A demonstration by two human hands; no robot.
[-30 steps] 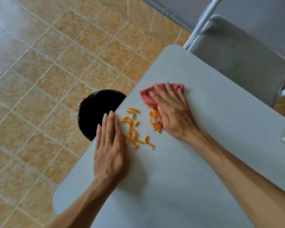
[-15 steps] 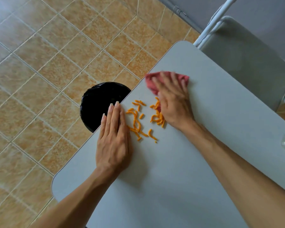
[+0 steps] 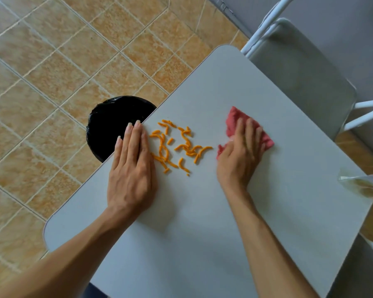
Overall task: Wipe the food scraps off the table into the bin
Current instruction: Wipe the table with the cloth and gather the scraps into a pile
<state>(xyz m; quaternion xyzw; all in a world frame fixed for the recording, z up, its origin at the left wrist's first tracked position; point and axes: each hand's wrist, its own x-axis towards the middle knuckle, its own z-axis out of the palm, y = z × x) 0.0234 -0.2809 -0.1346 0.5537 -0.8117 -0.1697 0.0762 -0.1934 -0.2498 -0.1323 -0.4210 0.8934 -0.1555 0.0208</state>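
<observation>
Several small orange food scraps (image 3: 177, 147) lie scattered on the grey table (image 3: 202, 211) near its left edge. My left hand (image 3: 131, 166) rests flat on the table just left of them, fingertips reaching the edge. My right hand (image 3: 239, 155) presses a red cloth (image 3: 235, 121) flat on the table to the right of the scraps, a small gap apart from them. A black-lined bin (image 3: 110, 127) stands on the floor below the table's left edge, beside my left fingertips.
A grey chair (image 3: 299, 82) with white legs stands at the table's far side. A clear packet (image 3: 366, 186) lies at the table's right edge. Tan floor tiles (image 3: 52, 82) surround the bin.
My right hand has pulled the red cloth back to the right, off the scraps, leaving them uncovered. My left hand has stayed flat by the edge.
</observation>
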